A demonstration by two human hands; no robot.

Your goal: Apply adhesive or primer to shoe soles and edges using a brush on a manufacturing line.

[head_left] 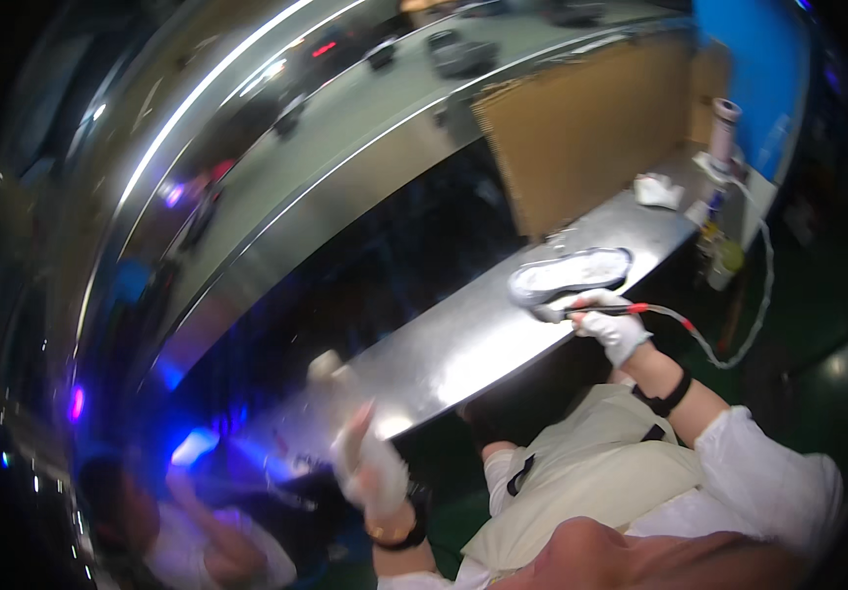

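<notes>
My right hand (613,329), in a white glove with bare fingertips, is closed around a slim black hose-fed tool (601,310) with a red band. Its grey head points left, close to a white shoe sole (572,275) lying on the metal bench. Whether head and sole touch, I cannot tell. My left hand (373,467), also gloved, is raised at the lower middle near the bench's left part and smeared by motion. Just beyond its fingers is a blurred pale thing (328,372); I cannot make out its kind or whether the hand holds it.
A narrow metal bench (483,349) runs diagonally, with a brown cardboard panel (601,128) behind it. A white lump (658,191) and a pink cylinder (725,128) stand at its right end, where a clear hose (767,265) loops down. Beyond runs a conveyor (345,103). Another person (198,536) works lower left under blue light.
</notes>
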